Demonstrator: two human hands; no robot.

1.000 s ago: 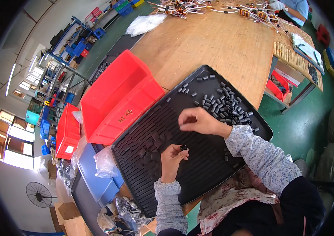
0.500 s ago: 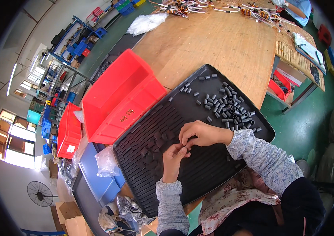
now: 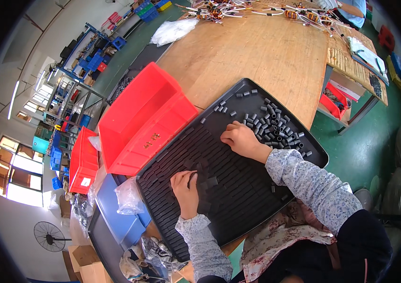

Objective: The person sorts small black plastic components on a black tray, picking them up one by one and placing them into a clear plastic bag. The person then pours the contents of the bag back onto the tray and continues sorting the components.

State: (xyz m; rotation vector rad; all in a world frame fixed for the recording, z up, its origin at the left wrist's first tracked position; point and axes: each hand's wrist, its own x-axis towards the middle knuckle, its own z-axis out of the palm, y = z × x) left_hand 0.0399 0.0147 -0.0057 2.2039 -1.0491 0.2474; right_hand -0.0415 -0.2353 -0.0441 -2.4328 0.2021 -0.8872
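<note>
Two hands on black tray (image 3: 172, 198) | left hand (image 3: 185, 185) curled, grip unclear | right hand (image 3: 239, 138) curled, fingertips hidden among black tubes (image 3: 276, 125)

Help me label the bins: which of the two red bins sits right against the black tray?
The larger red bin on the wooden table touches the black tray; the smaller red bin stands apart, lower and farther left.

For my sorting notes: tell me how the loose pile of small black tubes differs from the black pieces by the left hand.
The loose pile lies jumbled at the black tray's far end, by the right hand; the pieces by the left hand lie flat in the ridged grooves. Both are small and black.
</note>
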